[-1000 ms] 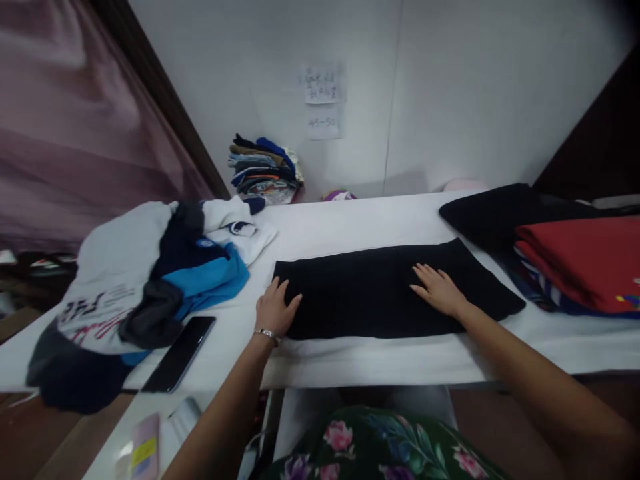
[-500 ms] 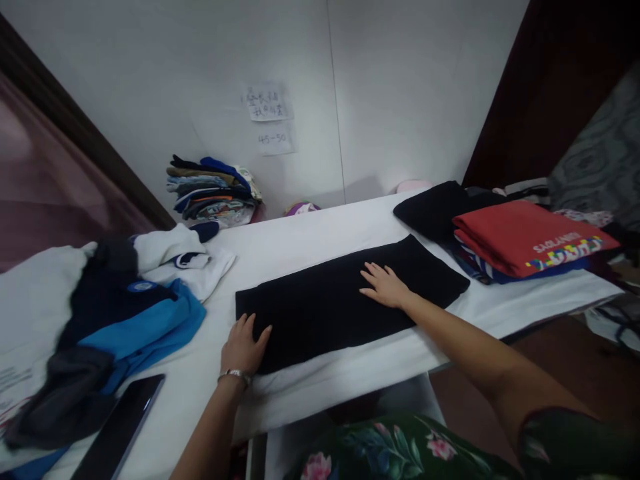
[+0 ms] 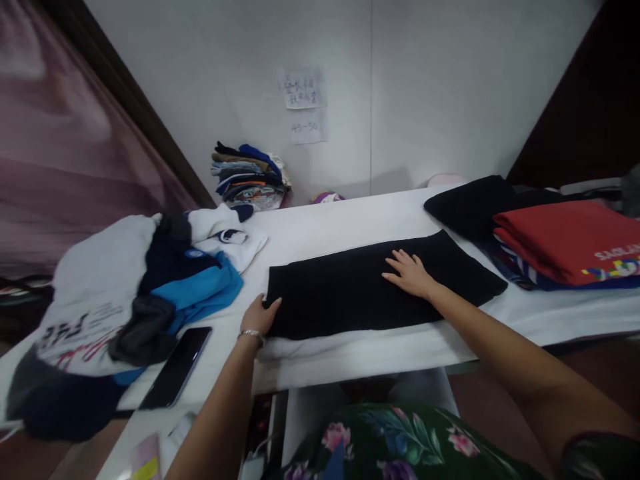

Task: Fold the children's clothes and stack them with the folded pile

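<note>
A black folded garment (image 3: pixel 350 297) lies flat on the white-covered table (image 3: pixel 350 230), with a strip of white cloth showing in front of it. My right hand (image 3: pixel 409 273) rests palm down on the middle of the garment, fingers spread. My left hand (image 3: pixel 260 315) is at the garment's left edge, its fingertips against the black cloth. It does not visibly grip anything. A black smartphone (image 3: pixel 176 367) lies on the table to the left of my left wrist.
A heap of white, navy and blue clothing (image 3: pixel 95 313) lies at the table's left. Folded red (image 3: pixel 565 241) and black (image 3: pixel 470 208) garments lie on the right. A stack of folded clothes (image 3: pixel 247 177) stands at the back, below papers on the wall (image 3: pixel 303 88).
My view swung right, then back left. My left hand has slid slightly toward the garment's left edge, while my right hand stays flat on the cloth.
</note>
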`<state>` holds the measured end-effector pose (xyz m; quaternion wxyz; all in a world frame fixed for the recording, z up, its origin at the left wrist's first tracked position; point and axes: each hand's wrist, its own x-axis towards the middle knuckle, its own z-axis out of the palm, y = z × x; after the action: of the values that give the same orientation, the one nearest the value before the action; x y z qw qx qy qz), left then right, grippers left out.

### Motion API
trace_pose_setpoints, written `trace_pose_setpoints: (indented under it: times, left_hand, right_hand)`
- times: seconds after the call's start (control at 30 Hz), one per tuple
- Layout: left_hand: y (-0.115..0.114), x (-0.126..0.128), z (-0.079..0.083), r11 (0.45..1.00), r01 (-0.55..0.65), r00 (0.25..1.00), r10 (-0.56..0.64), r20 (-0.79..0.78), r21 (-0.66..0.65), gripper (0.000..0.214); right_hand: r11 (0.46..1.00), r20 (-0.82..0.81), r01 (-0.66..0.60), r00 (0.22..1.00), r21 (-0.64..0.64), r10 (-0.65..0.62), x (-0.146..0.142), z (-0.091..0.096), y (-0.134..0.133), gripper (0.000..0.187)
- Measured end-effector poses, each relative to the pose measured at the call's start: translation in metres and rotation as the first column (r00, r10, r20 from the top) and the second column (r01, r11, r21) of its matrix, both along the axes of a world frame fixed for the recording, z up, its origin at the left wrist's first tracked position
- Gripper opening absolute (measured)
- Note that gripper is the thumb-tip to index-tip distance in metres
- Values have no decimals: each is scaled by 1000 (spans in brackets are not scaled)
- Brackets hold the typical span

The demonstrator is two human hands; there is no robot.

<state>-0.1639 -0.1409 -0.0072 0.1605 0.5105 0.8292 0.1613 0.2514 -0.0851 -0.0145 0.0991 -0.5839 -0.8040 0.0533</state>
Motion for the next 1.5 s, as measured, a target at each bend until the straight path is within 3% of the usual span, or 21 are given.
trace_pose_setpoints:
  times: [0.1,0.2,0.37,0.5,0.57,0.63,0.77,0.83,0.93,1.07,1.2,1.37,1.43,1.5]
  left_hand:
    - [4,3,0,998,-70,993,69,94,7,70]
    - [7,3,2,985,-170,937,155,312,22,66]
    - [5,-1,3,984,-173,652,148,744,-44,39]
    - [1,-7,4,995,-72,401,87,912,-64,38]
    - [-1,-9,4,999,-39,354,35,935,-23,39]
    - [-2,-9,4,999,-31,372,-6,928,18,40]
    - [-1,-7,-2,992,-105,523,-8,852,73,39]
    - [0,-6,-7,983,-155,582,11,813,97,38]
    - [1,-6,-14,975,-174,636,7,772,135,35]
    - [1,-7,-18,972,-174,664,-2,748,156,32]
    - [8,-11,-4,977,-120,719,-35,694,174,34]
    - [26,-21,35,956,-4,749,-191,634,293,42]
    - [33,-28,39,952,2,753,-202,627,305,42]
    - [37,-34,31,972,-23,791,-126,599,235,35]
  right_hand:
    - [989,-29,-78,996,127,82,-24,4,-9,65]
    - [967,-18,-218,975,133,222,-49,-7,-17,63]
    - [955,66,-279,960,102,273,-64,-33,-19,63]
    - [950,67,-278,960,142,271,-62,-42,-17,63]
    - [952,67,-274,961,139,267,-60,-43,-16,63]
    - [960,64,-264,964,93,259,-60,-41,-13,63]
    - [982,10,-183,983,-34,184,-76,-21,-11,63]
    - [984,-62,-177,982,-3,177,-95,-5,-15,64]
    - [964,-150,-250,954,90,261,-133,11,-24,65]
    - [925,-97,-375,920,65,379,-171,-4,-31,64]
    - [909,-69,-415,908,-18,413,-178,-21,-30,65]
    - [928,-209,-372,910,-25,359,-180,-7,-36,66]
    - [926,-232,-378,900,8,369,-181,-4,-39,67]
    - [911,-219,-413,889,1,403,-180,-7,-42,66]
